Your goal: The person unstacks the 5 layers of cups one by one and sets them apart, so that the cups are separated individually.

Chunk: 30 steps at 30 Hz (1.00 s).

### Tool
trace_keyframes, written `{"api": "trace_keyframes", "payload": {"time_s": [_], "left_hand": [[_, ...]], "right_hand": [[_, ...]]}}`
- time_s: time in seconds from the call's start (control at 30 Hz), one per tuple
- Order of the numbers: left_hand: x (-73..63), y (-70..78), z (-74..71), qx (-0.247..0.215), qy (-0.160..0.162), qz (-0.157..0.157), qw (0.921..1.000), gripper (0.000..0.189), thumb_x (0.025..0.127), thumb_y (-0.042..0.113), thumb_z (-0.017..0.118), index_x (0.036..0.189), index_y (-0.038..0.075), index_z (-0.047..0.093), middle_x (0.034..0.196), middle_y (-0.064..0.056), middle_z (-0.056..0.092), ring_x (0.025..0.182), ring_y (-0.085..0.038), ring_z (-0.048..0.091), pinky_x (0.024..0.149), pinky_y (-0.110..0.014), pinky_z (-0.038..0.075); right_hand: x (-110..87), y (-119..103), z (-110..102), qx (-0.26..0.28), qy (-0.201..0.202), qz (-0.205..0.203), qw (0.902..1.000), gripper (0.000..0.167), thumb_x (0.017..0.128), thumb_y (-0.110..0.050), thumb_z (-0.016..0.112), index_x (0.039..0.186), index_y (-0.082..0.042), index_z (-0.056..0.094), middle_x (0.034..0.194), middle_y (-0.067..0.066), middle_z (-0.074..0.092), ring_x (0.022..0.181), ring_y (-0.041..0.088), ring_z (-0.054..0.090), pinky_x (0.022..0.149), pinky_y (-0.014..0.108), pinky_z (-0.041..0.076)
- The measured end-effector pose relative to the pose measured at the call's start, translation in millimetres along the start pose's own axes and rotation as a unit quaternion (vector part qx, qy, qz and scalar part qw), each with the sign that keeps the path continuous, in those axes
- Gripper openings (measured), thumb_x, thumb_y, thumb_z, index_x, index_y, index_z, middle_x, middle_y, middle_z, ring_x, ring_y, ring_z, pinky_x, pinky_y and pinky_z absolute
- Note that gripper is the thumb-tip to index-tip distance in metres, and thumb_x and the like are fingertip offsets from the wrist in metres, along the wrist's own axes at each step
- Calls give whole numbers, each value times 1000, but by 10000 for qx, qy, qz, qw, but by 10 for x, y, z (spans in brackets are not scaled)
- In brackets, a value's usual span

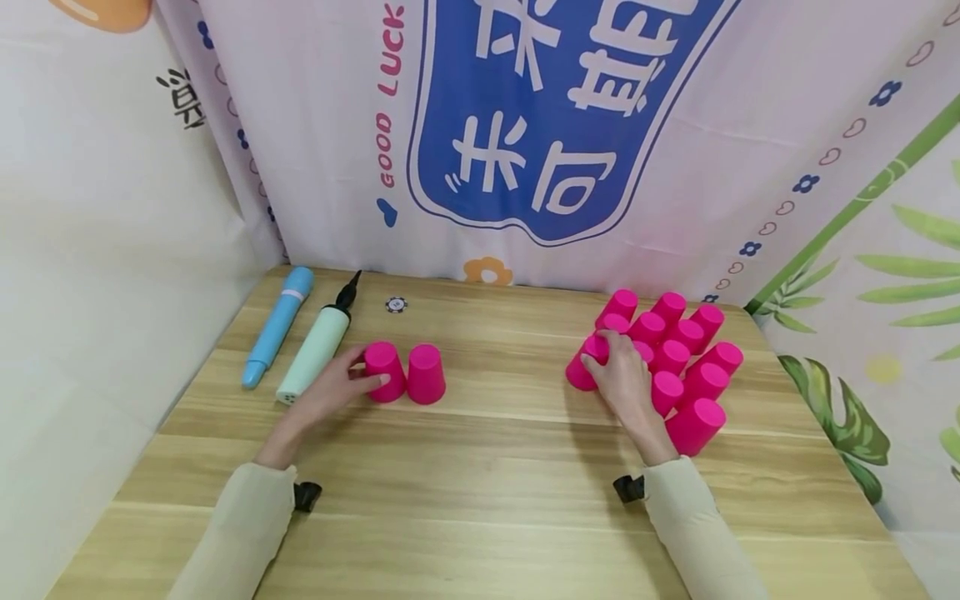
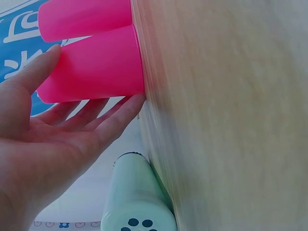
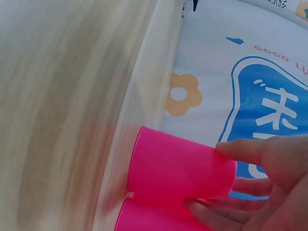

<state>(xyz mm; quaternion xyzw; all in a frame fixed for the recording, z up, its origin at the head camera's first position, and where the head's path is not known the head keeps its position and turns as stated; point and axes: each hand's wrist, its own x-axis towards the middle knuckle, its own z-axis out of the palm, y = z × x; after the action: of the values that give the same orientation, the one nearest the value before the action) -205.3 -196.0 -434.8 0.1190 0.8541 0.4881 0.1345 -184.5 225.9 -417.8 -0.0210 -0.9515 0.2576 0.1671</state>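
Note:
On the left of the wooden table two pink plastic cups stand upside down side by side. My left hand (image 1: 339,387) holds the outer pink cup (image 1: 384,367), thumb on its near side and fingers along its other side in the left wrist view. The second cup (image 1: 426,375) is right beside it. Over on the right, my right hand (image 1: 626,375) grips another pink cup (image 3: 178,163) near its narrow upper end, between thumb and fingers. That cup stands at the left edge of a cluster of upside-down pink cups (image 1: 705,383), partly hidden by the hand.
A mint-green hand pump (image 1: 315,354) with a black nozzle lies left of my left hand. Beyond it is a blue tube-shaped tool (image 1: 277,327). Near the back edge lies a small round chip (image 1: 396,305). A printed cloth (image 1: 330,167) hangs behind the table (image 1: 480,517).

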Motion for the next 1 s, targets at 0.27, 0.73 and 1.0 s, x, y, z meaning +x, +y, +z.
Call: {"api": "trace_keyframes", "payload": {"time_s": [0.27,0.73,1.0], "left_hand": [[14,1,-17,-23,-17,-164,9999,74,93,35,64,148,0,28,149,-25,32,130,-47,39,104,-55,38],[23,-51,-11,-77,53,3,10000,70,93,32,64,146,-1,31,145,-24,38,129,-46,40,104,-54,39],[7,-47,-9,-174,0,8,9998,68,94,30,63,146,0,31,147,-25,35,130,-47,40,103,-54,39]], "right_hand": [[-71,-402,-29,209,1107,-1412,9836,43,80,-6,76,119,2,60,123,18,55,100,35,59,67,49,55],[-93,-1449,806,1134,-481,-3048,9444,44,89,-26,71,127,-7,60,127,9,59,116,22,57,92,35,52],[-107,-1633,1000,793,-913,-3310,9359,42,87,-25,73,124,-8,63,125,10,59,114,22,58,94,36,50]]}}
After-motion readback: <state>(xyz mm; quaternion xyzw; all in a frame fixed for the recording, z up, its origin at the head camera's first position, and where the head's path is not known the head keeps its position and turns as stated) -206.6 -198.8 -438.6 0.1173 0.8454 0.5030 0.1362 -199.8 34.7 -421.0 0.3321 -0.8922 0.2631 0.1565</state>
